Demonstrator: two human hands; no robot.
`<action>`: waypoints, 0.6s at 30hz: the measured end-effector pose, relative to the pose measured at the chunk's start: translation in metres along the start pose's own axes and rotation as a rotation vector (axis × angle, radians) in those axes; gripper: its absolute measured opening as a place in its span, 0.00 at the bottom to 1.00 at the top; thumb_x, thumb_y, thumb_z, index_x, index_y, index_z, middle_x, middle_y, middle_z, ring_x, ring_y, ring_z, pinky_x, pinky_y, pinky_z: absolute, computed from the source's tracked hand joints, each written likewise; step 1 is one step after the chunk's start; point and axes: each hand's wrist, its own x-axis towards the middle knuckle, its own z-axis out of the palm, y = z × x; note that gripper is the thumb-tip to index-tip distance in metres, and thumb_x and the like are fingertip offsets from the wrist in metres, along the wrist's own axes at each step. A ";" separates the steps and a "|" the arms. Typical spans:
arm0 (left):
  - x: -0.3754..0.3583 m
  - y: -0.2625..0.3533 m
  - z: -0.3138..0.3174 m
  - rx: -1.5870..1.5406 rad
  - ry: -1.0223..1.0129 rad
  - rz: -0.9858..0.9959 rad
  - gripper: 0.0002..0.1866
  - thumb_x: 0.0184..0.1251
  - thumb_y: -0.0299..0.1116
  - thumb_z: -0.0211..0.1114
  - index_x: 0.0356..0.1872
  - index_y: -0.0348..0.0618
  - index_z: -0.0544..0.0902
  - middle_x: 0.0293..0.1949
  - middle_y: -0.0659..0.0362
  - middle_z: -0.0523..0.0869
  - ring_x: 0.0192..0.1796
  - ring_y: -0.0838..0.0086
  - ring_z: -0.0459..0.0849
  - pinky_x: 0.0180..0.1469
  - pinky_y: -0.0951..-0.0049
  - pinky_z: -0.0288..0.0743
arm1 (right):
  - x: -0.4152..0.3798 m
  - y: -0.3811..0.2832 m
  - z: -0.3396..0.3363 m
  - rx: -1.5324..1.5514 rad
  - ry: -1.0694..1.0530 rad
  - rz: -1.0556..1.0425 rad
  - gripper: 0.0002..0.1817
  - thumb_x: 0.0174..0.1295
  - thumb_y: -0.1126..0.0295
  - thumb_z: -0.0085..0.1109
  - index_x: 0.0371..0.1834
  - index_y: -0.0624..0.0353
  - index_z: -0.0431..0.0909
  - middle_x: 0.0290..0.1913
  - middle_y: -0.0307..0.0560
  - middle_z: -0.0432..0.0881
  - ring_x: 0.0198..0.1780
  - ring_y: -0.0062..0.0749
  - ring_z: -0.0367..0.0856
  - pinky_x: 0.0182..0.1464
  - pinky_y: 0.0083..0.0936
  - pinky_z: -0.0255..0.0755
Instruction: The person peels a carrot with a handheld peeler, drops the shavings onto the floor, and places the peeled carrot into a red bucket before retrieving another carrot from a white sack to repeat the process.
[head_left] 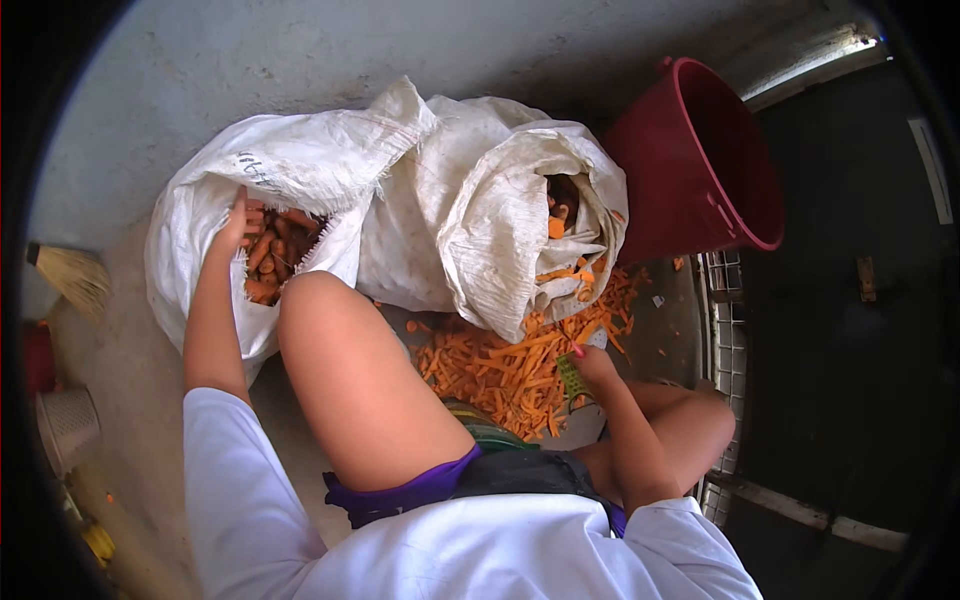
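Note:
My left hand (240, 222) reaches into the mouth of a white woven sack (270, 150) that holds reddish-orange carrots (272, 258). Its fingers are apart, against the sack's inner side and beside the carrots, with nothing gripped in them. My right hand (598, 368) is closed on a flat green tool (572, 378) with a patterned surface; a small pink spot shows near the fingertips. The hand hides part of the tool. Below and around it, a heap of orange carrot peelings (490, 370) covers the floor between my legs and the sacks.
A second white sack (500, 220) with a rolled-down rim stands beside the first, orange pieces inside. A red bucket (665, 150) leans at the right by a wire-mesh frame (722, 290). A broom (75, 275) and a perforated basket (68, 430) are at left.

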 end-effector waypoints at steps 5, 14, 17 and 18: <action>0.000 0.012 -0.006 -0.040 0.140 0.060 0.37 0.57 0.63 0.33 0.50 0.39 0.68 0.49 0.53 0.73 0.48 0.65 0.72 0.49 0.60 0.62 | -0.004 -0.009 -0.004 -0.045 -0.020 -0.013 0.16 0.52 0.60 0.51 0.31 0.63 0.72 0.28 0.59 0.75 0.32 0.49 0.74 0.35 0.39 0.64; 0.065 -0.070 0.024 0.286 0.066 0.281 0.18 0.56 0.32 0.51 0.47 0.33 0.71 0.44 0.47 0.77 0.47 0.62 0.74 0.51 0.69 0.64 | -0.001 -0.004 0.000 -0.010 -0.011 0.031 0.15 0.52 0.59 0.51 0.32 0.63 0.72 0.28 0.58 0.75 0.32 0.50 0.74 0.34 0.38 0.64; 0.071 -0.088 0.039 0.656 0.189 0.298 0.18 0.54 0.33 0.52 0.44 0.32 0.72 0.43 0.44 0.76 0.47 0.57 0.74 0.50 0.67 0.65 | -0.004 -0.007 -0.005 -0.037 0.005 0.003 0.15 0.51 0.60 0.51 0.32 0.62 0.72 0.28 0.58 0.76 0.33 0.50 0.74 0.35 0.38 0.65; 0.075 -0.089 0.042 0.693 0.176 0.246 0.18 0.53 0.34 0.51 0.42 0.33 0.72 0.42 0.40 0.75 0.47 0.51 0.73 0.49 0.63 0.65 | -0.006 -0.009 -0.007 -0.036 0.007 0.004 0.15 0.51 0.60 0.51 0.32 0.62 0.72 0.28 0.58 0.76 0.33 0.51 0.74 0.35 0.37 0.65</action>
